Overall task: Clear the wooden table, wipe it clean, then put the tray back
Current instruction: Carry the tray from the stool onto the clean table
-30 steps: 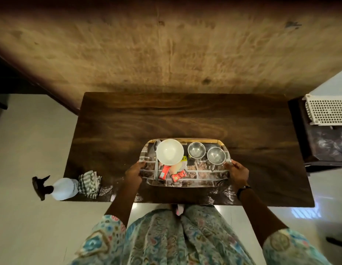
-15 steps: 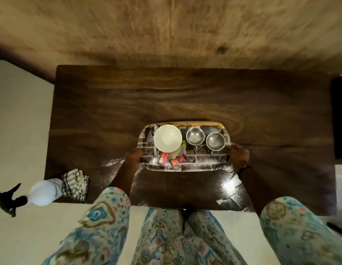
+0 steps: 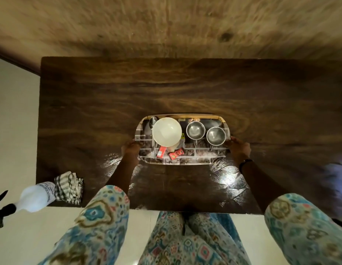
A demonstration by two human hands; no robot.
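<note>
The tray (image 3: pixel 182 160) lies on the desk (image 3: pixel 109 96), nearer the near edge than the far one and about midway between left and right, with its long axis running left to right. It carries a white bowl (image 3: pixel 167 131), a spoon (image 3: pixel 153 122) at the left of the bowl, two steel cups (image 3: pixel 195 130) side by side toward the right, and red sachets (image 3: pixel 176 153) near its near rim. The left hand (image 3: pixel 130 148) grips the left short end of the tray and the right hand (image 3: pixel 238 148) grips the right short end, fingers curled over each rim; whether the tray rests fully on the surface or hangs just above it cannot be told. Both hands sit level with the tray's middle, one at either end of the long axis, neither nearer than the other. The desk surface near the tray shows a wet sheen with streaks. A striped cloth (image 3: pixel 69 187) lies bunched at the near left corner, with a spray bottle (image 3: pixel 35 197) on its side just left of it, overhanging the edge. Judgement: the wiping looks done and the tray is being put back; what remains is to let go at both ends evenly so the bowl and cups stay put.
</note>
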